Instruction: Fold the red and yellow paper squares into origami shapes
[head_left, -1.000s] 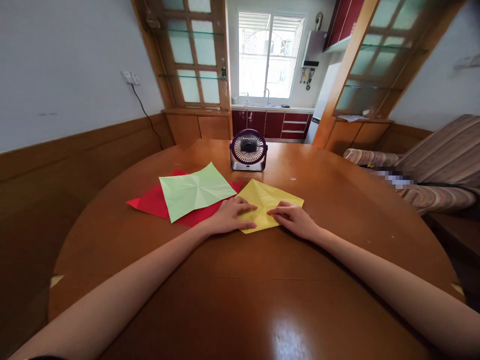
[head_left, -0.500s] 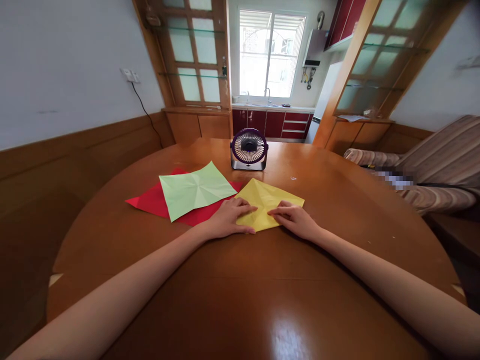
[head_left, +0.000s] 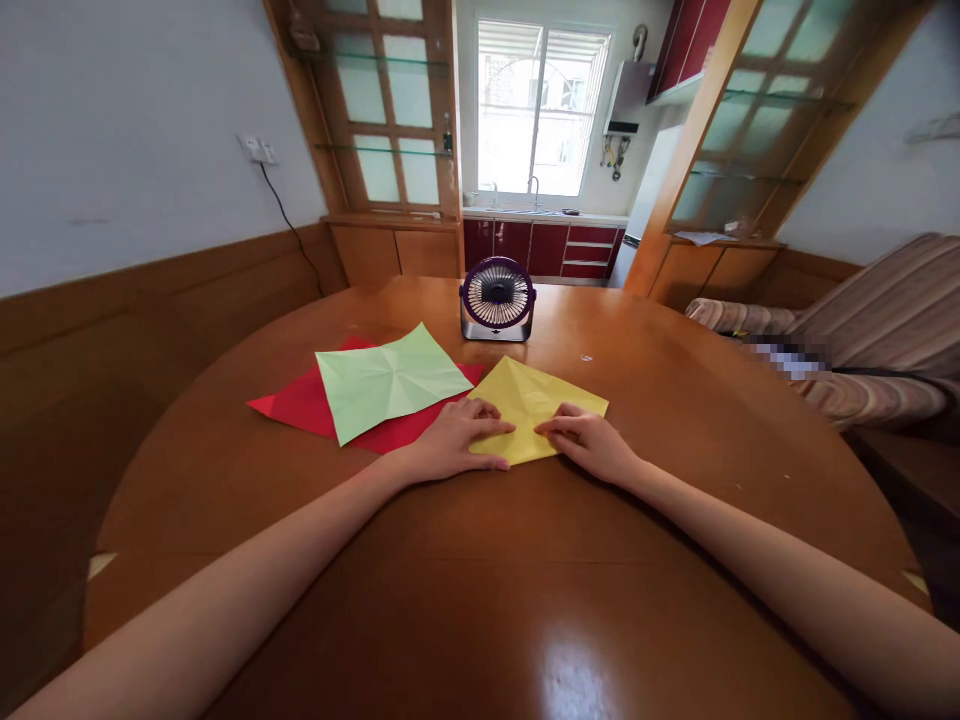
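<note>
Both open hands press flat on the folded yellow paper sheet [head_left: 529, 408] mid-counter: left hand [head_left: 450, 443] on its near-left edge, right hand [head_left: 592, 440] on its near-right edge.

The person's two forearms are bare from the bottom edge of the view to the wrists, with no sleeve showing. The left hand [head_left: 450, 440], at about 11 o'clock, and the right hand [head_left: 592, 440], at 1 o'clock, are bare too, without glove, ring or watch.
</note>
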